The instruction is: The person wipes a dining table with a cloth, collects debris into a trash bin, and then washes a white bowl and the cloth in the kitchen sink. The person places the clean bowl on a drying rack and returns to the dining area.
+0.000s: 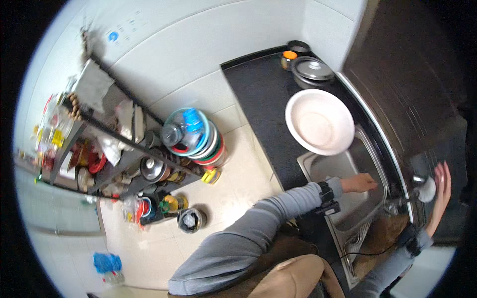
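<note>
My left hand (358,183) hangs over the stainless-steel sink basin (331,167), its fingers curled inward. No object shows in it, though the inside of the grip is hidden. To the right, my right hand (442,186) is raised with its fingers stretched out, beside a white rounded object (427,190) behind the sink. Whether they touch is unclear. A faucet (395,205) lies between the two hands, blurred. The large white basin (318,123) rests at the sink's far-left end, partly over its rim, and looks empty.
On the black countertop (253,89) stand a lidded pot (312,70) and an orange-capped jar (288,60). A brown flat surface (384,238) covers part of the sink's right side. Left on the floor are stacked basins (220,152), a loaded shelf rack (123,138) and a lined bin (190,219).
</note>
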